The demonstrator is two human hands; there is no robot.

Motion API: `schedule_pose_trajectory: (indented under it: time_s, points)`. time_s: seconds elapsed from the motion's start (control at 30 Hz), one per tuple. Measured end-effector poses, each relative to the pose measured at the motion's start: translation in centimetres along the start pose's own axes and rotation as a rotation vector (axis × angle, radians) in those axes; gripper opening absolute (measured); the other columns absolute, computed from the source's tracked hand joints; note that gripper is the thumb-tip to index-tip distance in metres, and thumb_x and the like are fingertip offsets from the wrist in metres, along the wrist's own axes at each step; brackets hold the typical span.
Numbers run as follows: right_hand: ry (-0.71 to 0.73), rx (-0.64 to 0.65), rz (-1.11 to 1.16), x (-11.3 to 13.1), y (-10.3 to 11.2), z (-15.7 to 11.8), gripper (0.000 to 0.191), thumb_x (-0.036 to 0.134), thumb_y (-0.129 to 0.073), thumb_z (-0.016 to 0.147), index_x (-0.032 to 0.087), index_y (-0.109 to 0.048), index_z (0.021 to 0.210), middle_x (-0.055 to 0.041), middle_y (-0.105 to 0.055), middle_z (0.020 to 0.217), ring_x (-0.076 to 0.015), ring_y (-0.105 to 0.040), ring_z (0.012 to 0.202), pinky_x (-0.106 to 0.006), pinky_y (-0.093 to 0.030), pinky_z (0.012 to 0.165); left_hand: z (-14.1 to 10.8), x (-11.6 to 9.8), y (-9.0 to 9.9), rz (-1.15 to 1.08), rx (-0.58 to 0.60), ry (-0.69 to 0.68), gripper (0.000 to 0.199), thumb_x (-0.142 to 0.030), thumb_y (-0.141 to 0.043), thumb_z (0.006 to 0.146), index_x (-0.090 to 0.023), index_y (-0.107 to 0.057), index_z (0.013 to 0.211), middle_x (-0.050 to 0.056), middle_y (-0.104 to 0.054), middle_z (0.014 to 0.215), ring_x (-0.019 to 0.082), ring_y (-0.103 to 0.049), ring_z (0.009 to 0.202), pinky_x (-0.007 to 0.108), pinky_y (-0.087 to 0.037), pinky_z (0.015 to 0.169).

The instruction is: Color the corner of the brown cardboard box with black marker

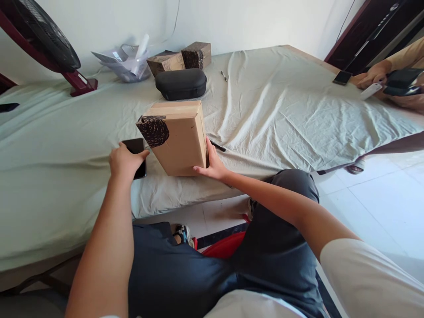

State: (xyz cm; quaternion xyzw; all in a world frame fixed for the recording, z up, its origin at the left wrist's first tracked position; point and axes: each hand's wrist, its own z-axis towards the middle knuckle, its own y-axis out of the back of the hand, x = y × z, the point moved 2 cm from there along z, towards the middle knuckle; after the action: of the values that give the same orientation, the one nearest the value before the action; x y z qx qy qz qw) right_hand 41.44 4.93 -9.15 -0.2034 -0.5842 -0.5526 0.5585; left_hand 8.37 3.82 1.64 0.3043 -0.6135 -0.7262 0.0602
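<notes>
A brown cardboard box (180,145) with a black scribbled patch on one corner stands on the cloth-covered table in front of me. My right hand (213,164) grips its lower right edge, thumb on the near face and fingers along the side. To the left of the box, a black smartphone (141,170) lies on the cloth. My left hand (126,160) spans it from above, with the thumb at its right edge and the other fingers partly hidden at the far left side. A black pen (218,146) lies just beyond my right hand.
Behind the box are a black zip case (180,84), two small cardboard boxes (167,62) and a clear plastic basket (130,68) of odds and ends. A fan (49,37) stands back left. Far right, another person's hands (374,75) hold a dark object near a phone (342,77).
</notes>
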Motion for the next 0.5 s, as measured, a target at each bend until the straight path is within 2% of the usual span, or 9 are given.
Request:
schedule_pose_trajectory:
  time_s: [0.1,0.2,0.33,0.43,0.5]
  points:
    - [0.002,0.008,-0.011,0.1,0.1,-0.1,0.174,0.101,-0.080,0.073,0.009,0.010,0.189,-0.0342,-0.018,0.194,-0.0514,-0.014,0.186,-0.073,-0.018,0.151,0.1,-0.1,-1.3,0.051,0.074,0.022,0.107,-0.051,-0.087,0.085,0.014,-0.049,0.161,0.042,-0.071,0.142,0.061,-0.065,0.145,0.069,-0.054,0.117]
    - [-0.006,0.007,-0.023,0.4,0.2,-0.4,0.172,0.099,-0.082,0.073,0.009,0.007,0.189,-0.0340,-0.020,0.193,-0.0518,-0.015,0.186,-0.073,-0.022,0.150,0.2,0.3,-2.2,0.079,0.095,0.052,0.103,-0.050,-0.078,0.093,0.010,-0.044,0.170,0.045,-0.061,0.158,0.065,-0.055,0.155,0.070,-0.053,0.116]
    - [-0.019,0.006,0.013,0.9,0.4,-0.7,0.171,0.099,-0.082,0.073,0.012,0.006,0.190,-0.0313,-0.020,0.195,-0.0490,-0.017,0.186,-0.071,-0.021,0.151,0.5,1.4,-3.0,0.072,0.129,0.107,0.093,-0.052,-0.070,0.097,0.004,-0.051,0.169,0.044,-0.054,0.167,0.070,-0.040,0.161,0.080,-0.047,0.115]
    - [-0.051,-0.009,0.063,1.1,0.7,-0.8,0.171,0.100,-0.082,0.072,0.012,0.004,0.191,-0.0303,-0.020,0.195,-0.0482,-0.020,0.185,-0.070,-0.020,0.152,0.9,1.9,-3.3,0.009,0.125,0.133,0.091,-0.052,-0.069,0.097,0.006,-0.055,0.165,0.048,-0.047,0.173,0.073,-0.028,0.166,0.085,-0.040,0.114]
    - [-0.077,-0.026,0.102,1.2,0.9,-0.8,0.168,0.101,-0.081,0.074,0.013,0.001,0.192,-0.0286,-0.020,0.196,-0.0485,-0.022,0.185,-0.071,-0.021,0.151,1.0,1.6,-3.4,-0.082,0.100,0.111,0.087,-0.049,-0.071,0.096,0.007,-0.058,0.161,0.048,-0.042,0.178,0.073,-0.022,0.170,0.084,-0.038,0.116]
